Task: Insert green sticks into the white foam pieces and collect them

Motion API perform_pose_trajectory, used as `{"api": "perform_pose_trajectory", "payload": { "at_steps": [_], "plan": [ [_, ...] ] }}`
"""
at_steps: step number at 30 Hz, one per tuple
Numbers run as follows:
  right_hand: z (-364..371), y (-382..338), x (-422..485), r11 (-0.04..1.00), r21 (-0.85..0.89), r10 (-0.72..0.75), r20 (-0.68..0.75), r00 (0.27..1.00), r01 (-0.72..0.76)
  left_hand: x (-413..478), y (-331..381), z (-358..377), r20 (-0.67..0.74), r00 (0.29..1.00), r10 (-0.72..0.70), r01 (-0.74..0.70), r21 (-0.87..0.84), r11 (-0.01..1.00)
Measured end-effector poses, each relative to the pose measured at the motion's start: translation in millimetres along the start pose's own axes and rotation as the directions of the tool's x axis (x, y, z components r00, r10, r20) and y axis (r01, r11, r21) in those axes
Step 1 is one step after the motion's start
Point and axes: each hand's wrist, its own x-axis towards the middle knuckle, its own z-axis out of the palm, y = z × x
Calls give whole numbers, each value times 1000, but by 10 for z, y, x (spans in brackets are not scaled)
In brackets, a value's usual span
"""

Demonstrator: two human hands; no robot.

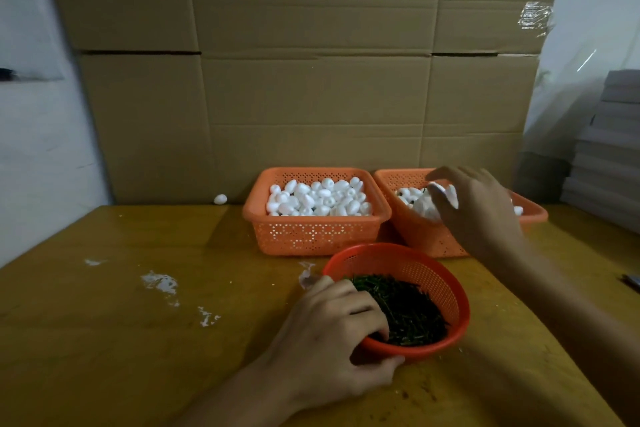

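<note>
Lower centre, our left hand (332, 333) clamps the red bowl (446, 288) of green sticks (408, 308); centre right, our right hand (481, 211) pinches a foam piece (446, 194) over its basket (426, 236). A tug could spill sticks.

Backed by tall creased cardboard sheets (311, 80) standing upright along the far edge of the yellow-brown wooden surface (104, 322). Flanked on the left by a white wall (34, 149), on the right by clear plastic sheeting (588, 45) and a stack of grey boards (609, 149). Dimly lit, with white smears (159, 282) on the wood.
</note>
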Motion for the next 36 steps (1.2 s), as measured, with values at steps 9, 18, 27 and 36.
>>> {"api": "perform_pose_trajectory", "payload": {
  "at_steps": [9, 18, 27, 36],
  "plan": [
    [-70, -571, -662, 965, 215, -252, 595, 763, 151, -11, -41, -16, -27, 1000, 10, -9, 56, 998],
    [-39, -582, -689, 974, 197, -217, 655, 724, 113, -30, -92, -27, -36, 999, 1, -2, -29, 1000],
    [-47, -589, -678, 975, 197, -207, 671, 712, 98, 374, -645, -284, -245, 942, -230, 281, 201, 938],
    [-27, -571, -687, 976, 200, -202, 670, 714, 89, 599, -1229, -396, 103, 863, -495, 422, 391, 818]
  ]
}}
